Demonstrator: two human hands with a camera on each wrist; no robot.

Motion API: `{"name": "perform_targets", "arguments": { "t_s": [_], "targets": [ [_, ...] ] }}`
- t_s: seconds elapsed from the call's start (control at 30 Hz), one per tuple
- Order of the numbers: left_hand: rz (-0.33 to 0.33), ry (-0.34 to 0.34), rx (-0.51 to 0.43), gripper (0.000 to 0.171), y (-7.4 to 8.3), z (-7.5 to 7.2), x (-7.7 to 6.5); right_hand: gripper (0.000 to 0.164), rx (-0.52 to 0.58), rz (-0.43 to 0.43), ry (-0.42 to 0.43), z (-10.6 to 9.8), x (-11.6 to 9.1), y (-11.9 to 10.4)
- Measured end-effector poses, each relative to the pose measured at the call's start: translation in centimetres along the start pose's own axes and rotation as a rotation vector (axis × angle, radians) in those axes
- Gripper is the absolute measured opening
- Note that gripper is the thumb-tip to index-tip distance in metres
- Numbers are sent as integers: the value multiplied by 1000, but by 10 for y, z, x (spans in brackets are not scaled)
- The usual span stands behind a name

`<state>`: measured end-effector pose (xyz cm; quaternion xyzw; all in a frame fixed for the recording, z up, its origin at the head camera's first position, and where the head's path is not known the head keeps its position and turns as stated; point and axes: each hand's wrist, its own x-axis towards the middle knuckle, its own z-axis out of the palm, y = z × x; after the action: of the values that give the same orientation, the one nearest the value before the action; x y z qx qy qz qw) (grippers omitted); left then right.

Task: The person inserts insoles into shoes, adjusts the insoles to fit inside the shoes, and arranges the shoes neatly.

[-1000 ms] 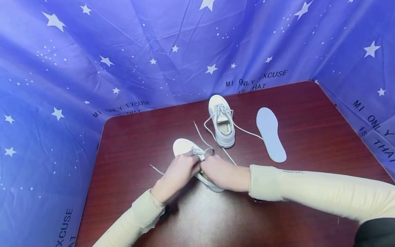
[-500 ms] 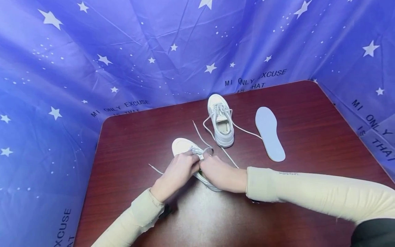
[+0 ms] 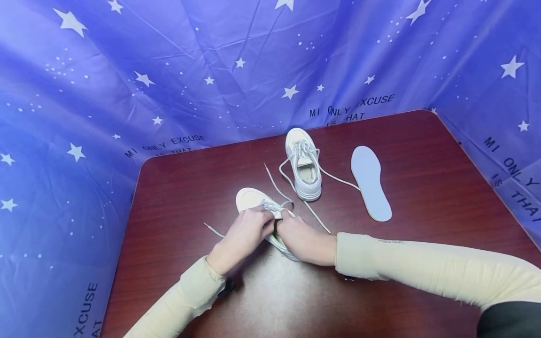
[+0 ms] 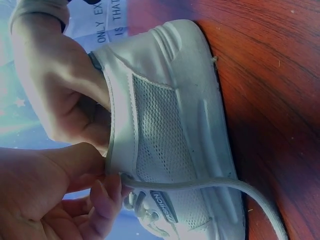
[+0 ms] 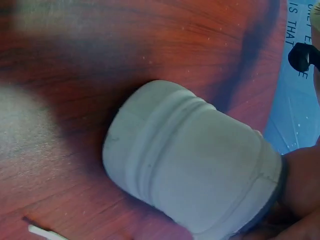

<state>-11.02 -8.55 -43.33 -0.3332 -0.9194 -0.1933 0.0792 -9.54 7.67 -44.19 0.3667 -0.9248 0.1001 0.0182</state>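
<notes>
A white sneaker point(image 3: 251, 199) lies in front of me, its toe pointing up and left. My left hand point(image 3: 248, 231) pinches its upper edge beside the top eyelet. In the left wrist view, the left thumb and fingers point(image 4: 84, 165) meet at that edge, where a grey lace point(image 4: 210, 182) comes out. My right hand point(image 3: 302, 237) reaches over the heel end into the shoe opening. Its fingertips are hidden inside, so what they touch cannot be seen. The right wrist view shows the heel point(image 5: 195, 155) close up, with part of the right hand point(image 5: 302, 180) beyond the collar.
A second white sneaker point(image 3: 308, 189) stands farther back, its loose laces spread on the brown table point(image 3: 190, 188). To its right lies a pale insole point(image 3: 370, 183), a lace end by its edge. A blue star-printed curtain point(image 3: 236, 94) hangs behind the table.
My right hand has shifted slightly at the shoe opening, and more of the tongue side and the dark opening shows. The left hand keeps its place.
</notes>
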Motion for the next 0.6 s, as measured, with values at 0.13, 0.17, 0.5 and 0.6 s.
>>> {"name": "perform_targets", "arguments": {
  "t_s": [0.13, 0.17, 0.5, 0.6],
  "targets": [
    [-20, -8, 8, 27, 0, 1, 1, 12, -55, -62, -7, 0, 3, 3],
    [-24, -10, 13, 27, 1, 1, 1, 13, -62, -76, -14, 0, 3, 4],
    [-14, 5, 49, 24, 4, 1, -1, 13, 34, -103, -24, 0, 9, 8],
    [-20, -2, 63, 21, 5, 1, -2, 13, 20, -93, -45, 1, 10, 7]
  ]
}}
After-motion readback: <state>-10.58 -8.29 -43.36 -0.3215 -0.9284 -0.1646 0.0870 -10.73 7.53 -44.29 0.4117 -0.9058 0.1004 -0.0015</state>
